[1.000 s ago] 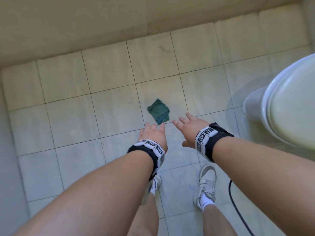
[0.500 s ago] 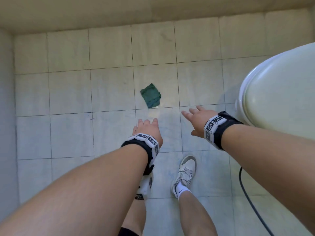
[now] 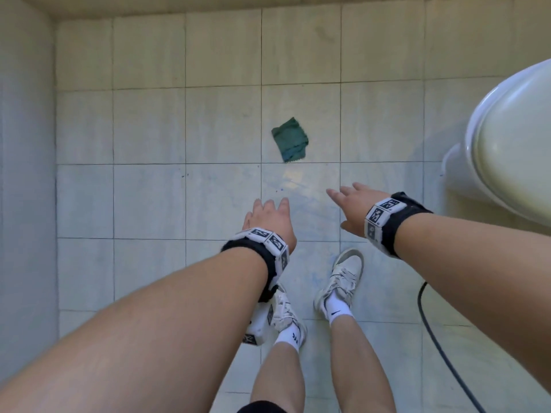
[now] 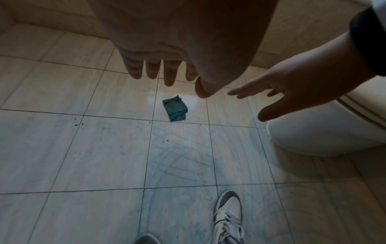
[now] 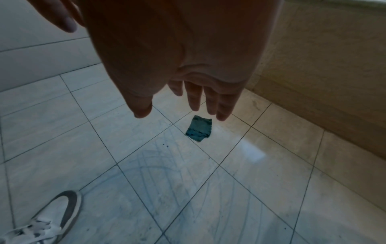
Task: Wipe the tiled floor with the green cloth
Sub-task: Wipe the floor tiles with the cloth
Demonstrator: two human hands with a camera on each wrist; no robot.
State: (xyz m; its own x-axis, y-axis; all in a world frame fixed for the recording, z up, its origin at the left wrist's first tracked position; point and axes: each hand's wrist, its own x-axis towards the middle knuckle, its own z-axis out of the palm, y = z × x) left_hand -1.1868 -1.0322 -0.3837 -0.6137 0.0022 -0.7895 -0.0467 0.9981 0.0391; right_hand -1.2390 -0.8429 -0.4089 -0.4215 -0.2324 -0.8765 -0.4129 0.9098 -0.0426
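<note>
A small folded green cloth [image 3: 290, 139] lies flat on the pale tiled floor [image 3: 149, 201], well ahead of both hands; it also shows as the cloth [image 4: 175, 109] and the cloth [image 5: 199, 130] in the wrist views. My left hand [image 3: 269, 216] hovers high above the floor with straight fingers, holding nothing. My right hand [image 3: 348, 204] reaches forward to its right, fingers spread, also empty. Faint blue scribble marks [image 4: 179, 158] cover the tiles between the cloth and my feet.
A white toilet [image 3: 512, 144] stands at the right. Walls close the space at the left [image 3: 24, 174] and the far end [image 3: 268, 3]. My white sneakers [image 3: 343, 281] stand on the near tiles. A black cable [image 3: 438, 347] trails at the lower right.
The view has tilted down and shifted left, so the cloth now lies farther ahead of my hands. Both hands stay open and empty; my feet have stepped.
</note>
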